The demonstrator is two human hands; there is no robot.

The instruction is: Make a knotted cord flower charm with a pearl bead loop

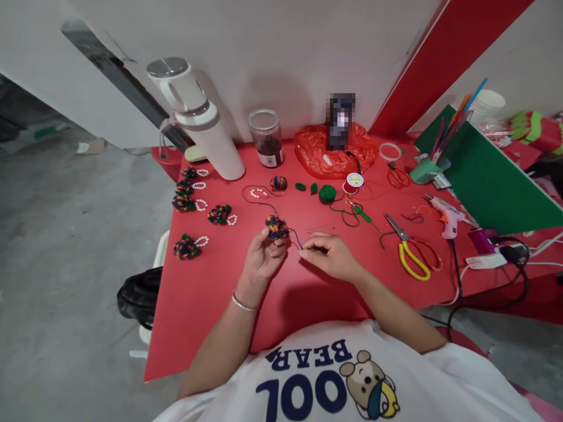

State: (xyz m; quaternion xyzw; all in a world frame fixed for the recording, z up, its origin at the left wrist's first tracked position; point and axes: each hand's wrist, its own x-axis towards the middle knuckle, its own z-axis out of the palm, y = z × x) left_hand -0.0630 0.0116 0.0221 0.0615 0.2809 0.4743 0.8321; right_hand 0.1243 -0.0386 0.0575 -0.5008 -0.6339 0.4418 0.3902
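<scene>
My left hand [265, 256] grips a multicoloured crocheted flower [277, 227] above the red table. From the flower a dark blue strand of yarn [295, 235] runs to my right hand [329, 255], whose thumb and forefinger pinch it. Any needle or hook in that pinch is too small to make out. Beyond the flower lie a small ball of multicoloured yarn [278, 183] and a short string of white beads [258, 192]. Several similar flowers with white bead loops, one of them a crocheted flower [187, 247] at the near left, rest along the table's left side.
Toward the right lie yellow-and-red-handled pliers or scissors [413, 252], a green-handled hook [361, 212], a green yarn ball [327, 194] and a pink glue gun [451, 218] with cables. A white tumbler [215, 140], a jar [266, 138] and a phone [340, 122] on a red bag stand behind.
</scene>
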